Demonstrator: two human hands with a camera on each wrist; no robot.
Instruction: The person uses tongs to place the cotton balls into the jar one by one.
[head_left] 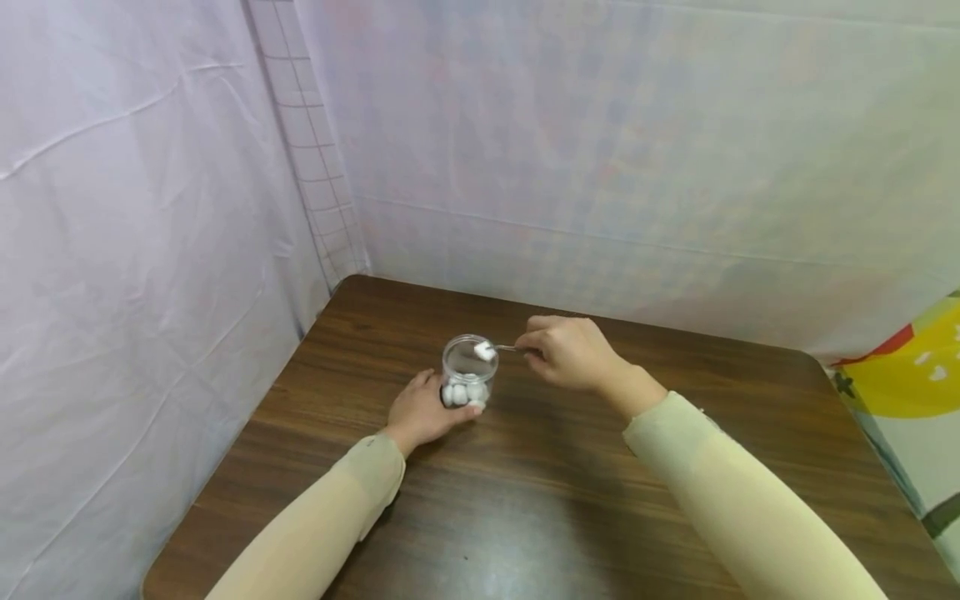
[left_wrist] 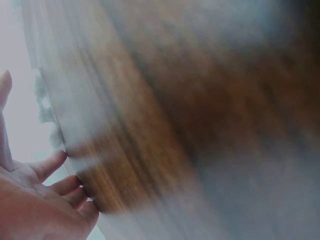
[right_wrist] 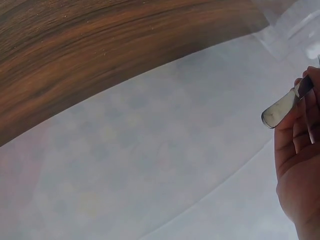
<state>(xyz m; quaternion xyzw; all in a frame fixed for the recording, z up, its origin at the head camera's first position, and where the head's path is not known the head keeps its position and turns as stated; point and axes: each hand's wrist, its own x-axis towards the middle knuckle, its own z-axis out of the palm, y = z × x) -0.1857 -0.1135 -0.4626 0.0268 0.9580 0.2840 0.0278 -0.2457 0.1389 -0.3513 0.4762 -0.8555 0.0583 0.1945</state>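
A clear round jar (head_left: 469,367) stands on the table, partly filled with several white balls (head_left: 457,393). My left hand (head_left: 429,408) holds its lower side, thumb across the near face; the left wrist view shows this hand (left_wrist: 45,202) beside the washed-out jar. From the right, my right hand (head_left: 570,352) grips a slim metal utensil (head_left: 508,347). A white, soft-looking piece (head_left: 485,351) is at the utensil's tip, over the jar's mouth. In the right wrist view a flat, rounded handle end (right_wrist: 281,109) sticks out from my fingers (right_wrist: 285,142); its exact kind is unclear.
The brown wood-grain table (head_left: 300,433) has rounded corners. Pale cloth (head_left: 600,150) hangs behind it and more cloth (head_left: 150,250) along the left side. A yellow patterned item (head_left: 911,375) is beyond the right edge.
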